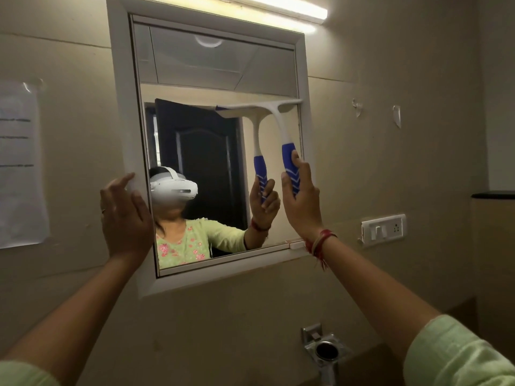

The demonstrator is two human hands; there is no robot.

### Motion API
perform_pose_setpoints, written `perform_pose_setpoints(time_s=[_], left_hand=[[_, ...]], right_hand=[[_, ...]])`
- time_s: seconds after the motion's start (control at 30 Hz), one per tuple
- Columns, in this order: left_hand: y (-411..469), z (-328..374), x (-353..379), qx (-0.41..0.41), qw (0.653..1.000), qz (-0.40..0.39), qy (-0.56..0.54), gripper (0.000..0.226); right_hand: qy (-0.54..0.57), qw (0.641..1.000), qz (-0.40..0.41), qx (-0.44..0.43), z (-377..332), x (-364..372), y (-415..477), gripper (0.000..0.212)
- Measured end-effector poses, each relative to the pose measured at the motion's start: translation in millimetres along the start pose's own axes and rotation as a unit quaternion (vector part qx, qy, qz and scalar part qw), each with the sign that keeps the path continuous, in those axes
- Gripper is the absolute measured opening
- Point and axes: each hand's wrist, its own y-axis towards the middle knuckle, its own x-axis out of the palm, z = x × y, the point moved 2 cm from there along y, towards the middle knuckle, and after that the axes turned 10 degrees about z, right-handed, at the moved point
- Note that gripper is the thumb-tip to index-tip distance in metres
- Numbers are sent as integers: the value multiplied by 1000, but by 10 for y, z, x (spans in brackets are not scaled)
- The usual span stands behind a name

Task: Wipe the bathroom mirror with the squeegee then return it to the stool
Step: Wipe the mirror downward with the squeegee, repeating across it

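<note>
The mirror point(195, 151) hangs on a beige wall in a white frame point(122, 107), with a lit tube light point(278, 6) above its top edge; its glass reflects a dark door and the person reaching up. The squeegee point(281, 129) sits high on the right side of the glass — its white blade runs level across the right half, one end near the frame's right edge, and its white neck drops to a blue grip. The right hand point(301, 201) grasps that blue grip from below, fingers wrapped round it, a red thread at the wrist. The left hand point(125, 215) rests unclenched on the frame's left edge, fingers spread and holding nothing. A paper sheet point(19, 162) is taped to the wall at the left, a switch plate point(384, 229) sits to the right, and a metal fitting point(326, 349) lies below.
</note>
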Motion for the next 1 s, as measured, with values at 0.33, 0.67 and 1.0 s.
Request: perform_pose_setpoints(time_s=[0.33, 0.67, 1.0], left_hand=[[1, 2, 7, -5, 1000, -1, 6, 33], [-2, -18, 22, -3, 1000, 9, -2, 30], [-1, -9, 12, -4, 1000, 3, 4, 33]], right_hand=[[-2, 1000, 14, 5, -103, 83, 220, 44], [9, 1000, -12, 11, -36, -27, -80, 44], [10, 1000, -13, 22, 32, -32, -402, 47]])
